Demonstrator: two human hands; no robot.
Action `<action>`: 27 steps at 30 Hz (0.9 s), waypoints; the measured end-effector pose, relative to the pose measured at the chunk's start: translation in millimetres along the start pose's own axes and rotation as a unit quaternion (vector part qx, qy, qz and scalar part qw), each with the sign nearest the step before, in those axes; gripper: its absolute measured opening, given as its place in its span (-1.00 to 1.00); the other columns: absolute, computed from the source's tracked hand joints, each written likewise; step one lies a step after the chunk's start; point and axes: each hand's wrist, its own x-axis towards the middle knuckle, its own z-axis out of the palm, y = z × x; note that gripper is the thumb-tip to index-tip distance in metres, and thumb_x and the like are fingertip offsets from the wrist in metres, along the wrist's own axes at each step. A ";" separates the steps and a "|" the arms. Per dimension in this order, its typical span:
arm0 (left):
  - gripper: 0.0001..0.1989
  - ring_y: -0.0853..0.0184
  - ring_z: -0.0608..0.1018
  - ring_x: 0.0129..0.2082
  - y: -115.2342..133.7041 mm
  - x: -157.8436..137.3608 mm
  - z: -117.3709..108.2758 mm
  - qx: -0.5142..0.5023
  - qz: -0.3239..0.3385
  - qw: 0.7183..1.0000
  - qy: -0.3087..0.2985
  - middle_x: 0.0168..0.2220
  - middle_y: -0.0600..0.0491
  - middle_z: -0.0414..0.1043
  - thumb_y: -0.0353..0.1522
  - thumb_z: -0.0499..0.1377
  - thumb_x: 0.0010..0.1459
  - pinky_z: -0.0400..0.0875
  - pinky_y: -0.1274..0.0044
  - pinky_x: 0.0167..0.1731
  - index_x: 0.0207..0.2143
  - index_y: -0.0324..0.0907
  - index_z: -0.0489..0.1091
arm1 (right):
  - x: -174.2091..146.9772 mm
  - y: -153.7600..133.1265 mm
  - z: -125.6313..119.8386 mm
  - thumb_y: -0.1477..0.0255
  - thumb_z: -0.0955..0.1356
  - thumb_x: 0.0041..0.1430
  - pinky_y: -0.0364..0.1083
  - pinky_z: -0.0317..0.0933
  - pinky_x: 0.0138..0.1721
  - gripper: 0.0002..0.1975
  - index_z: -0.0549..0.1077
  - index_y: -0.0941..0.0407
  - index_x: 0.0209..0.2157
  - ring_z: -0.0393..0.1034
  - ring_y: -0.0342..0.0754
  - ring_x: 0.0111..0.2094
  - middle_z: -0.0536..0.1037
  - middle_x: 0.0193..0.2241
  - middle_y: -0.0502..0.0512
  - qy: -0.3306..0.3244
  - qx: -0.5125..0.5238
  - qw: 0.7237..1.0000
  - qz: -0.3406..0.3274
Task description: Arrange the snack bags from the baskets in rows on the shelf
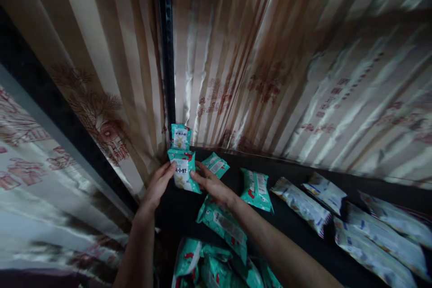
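Note:
Between my two hands a teal snack bag [185, 175] with a white label stands upright, front facing me. My left hand [158, 184] grips its left edge, while my right hand [211, 181] pinches the right side. Right behind it another teal snack bag [181, 137] stands in the shelf corner. A third bag [216, 165] lies tilted beyond my right fingers. Below my right wrist lies a teal bag [224, 227] with its back up, and to the right another teal bag [257, 189] rests on the black shelf [175, 211].
Several teal bags [216, 265] fill a container at the bottom. Long pale packets [303, 204] lie along the shelf to the right. Patterned curtains [256, 76] hang behind and at the left, with a dark metal post [168, 54] in the corner and a rail [60, 112] at left.

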 end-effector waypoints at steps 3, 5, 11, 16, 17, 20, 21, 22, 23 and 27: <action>-0.44 0.15 0.52 -0.10 -2.1 2.3 1.8 -0.019 0.006 1.000 -0.005 -0.13 -0.07 0.52 -0.03 0.23 -0.08 0.36 0.35 -0.04 -0.11 -0.21 0.42 | 6.7 6.9 3.6 0.06 0.33 0.06 -0.08 0.29 -0.30 -0.45 0.29 0.08 0.00 0.43 -0.03 -0.26 0.53 -0.22 0.10 0.036 0.016 0.999 0.015; -0.43 0.16 0.54 -0.14 -5.2 7.6 1.4 -0.010 0.013 1.000 0.016 -0.15 -0.07 0.53 -0.03 0.25 -0.10 0.41 0.37 -0.10 -0.12 -0.22 0.42 | 11.8 13.1 5.8 0.07 0.30 0.09 -0.06 0.31 -0.25 -0.52 0.33 0.10 -0.06 0.44 -0.01 -0.23 0.53 -0.23 0.11 0.051 0.007 0.999 -0.011; -0.48 0.19 0.56 -0.17 -20.0 28.7 -1.3 0.105 0.050 0.989 0.088 -0.17 -0.05 0.54 -0.05 0.18 0.00 0.46 0.43 -0.19 -0.08 -0.20 0.40 | 28.1 24.0 10.1 0.23 0.38 0.03 -0.02 0.31 -0.15 -0.55 0.31 0.14 -0.07 0.44 0.01 -0.16 0.54 -0.18 0.14 0.063 -0.136 0.985 -0.089; -0.51 0.21 0.50 -0.04 -33.0 43.2 4.3 0.172 0.074 0.974 0.130 -0.04 -0.02 0.48 -0.14 0.14 0.09 0.40 0.44 -0.08 0.04 -0.14 0.31 | 52.5 27.3 7.7 0.27 0.29 0.14 -0.01 0.29 -0.15 -0.67 0.33 0.13 -0.09 0.44 0.03 -0.15 0.53 -0.16 0.18 0.166 -0.247 0.952 -0.066; -0.51 0.22 0.47 0.00 -35.3 45.5 5.4 0.172 0.072 0.973 0.135 0.01 -0.03 0.43 -0.16 0.13 0.10 0.38 0.45 -0.04 0.07 -0.15 0.28 | 58.6 27.5 6.7 0.27 0.28 0.16 0.00 0.29 -0.15 -0.66 0.31 0.13 -0.07 0.44 0.03 -0.14 0.53 -0.15 0.19 0.183 -0.260 0.946 -0.060; -0.51 0.24 0.43 0.05 -42.3 51.7 7.9 0.167 0.040 0.975 0.142 0.13 -0.10 0.30 -0.23 0.09 0.15 0.32 0.44 0.02 0.12 -0.21 0.21 | 77.5 27.5 4.1 0.27 0.28 0.17 0.02 0.27 -0.13 -0.62 0.28 0.14 -0.02 0.43 0.08 -0.10 0.52 -0.12 0.23 0.230 -0.290 0.928 -0.041; -0.51 0.25 0.43 0.05 -44.8 53.7 8.4 0.167 0.031 0.976 0.140 0.14 -0.11 0.28 -0.25 0.07 0.16 0.30 0.43 0.04 0.12 -0.22 0.20 | 83.7 27.7 3.5 0.27 0.28 0.16 0.02 0.26 -0.13 -0.61 0.28 0.15 -0.01 0.42 0.09 -0.09 0.52 -0.12 0.24 0.238 -0.299 0.923 -0.034; -0.52 0.25 0.42 0.06 -47.6 55.6 8.8 0.168 0.028 0.976 0.137 0.14 -0.11 0.28 -0.27 0.06 0.17 0.28 0.42 0.06 0.13 -0.21 0.20 | 89.5 28.1 3.3 0.26 0.29 0.16 0.02 0.26 -0.13 -0.60 0.29 0.16 -0.01 0.42 0.10 -0.09 0.52 -0.12 0.25 0.243 -0.307 0.920 -0.029; -0.53 0.25 0.41 0.07 -50.5 57.7 9.0 0.171 0.028 0.976 0.132 0.14 -0.09 0.28 -0.28 0.05 0.17 0.26 0.41 0.08 0.13 -0.20 0.19 | 95.1 28.8 3.3 0.26 0.29 0.16 0.02 0.26 -0.14 -0.60 0.29 0.16 -0.01 0.42 0.10 -0.09 0.52 -0.13 0.26 0.245 -0.315 0.917 -0.026; -0.54 0.28 0.27 0.18 -61.9 67.0 8.7 0.191 0.049 0.971 0.132 0.18 -0.02 0.24 -0.31 0.05 0.16 0.12 0.38 0.17 0.13 -0.15 0.21 | 113.5 33.4 4.7 0.28 0.27 0.17 0.01 0.27 -0.16 -0.60 0.27 0.14 0.02 0.43 0.09 -0.11 0.52 -0.13 0.24 0.239 -0.335 0.911 -0.032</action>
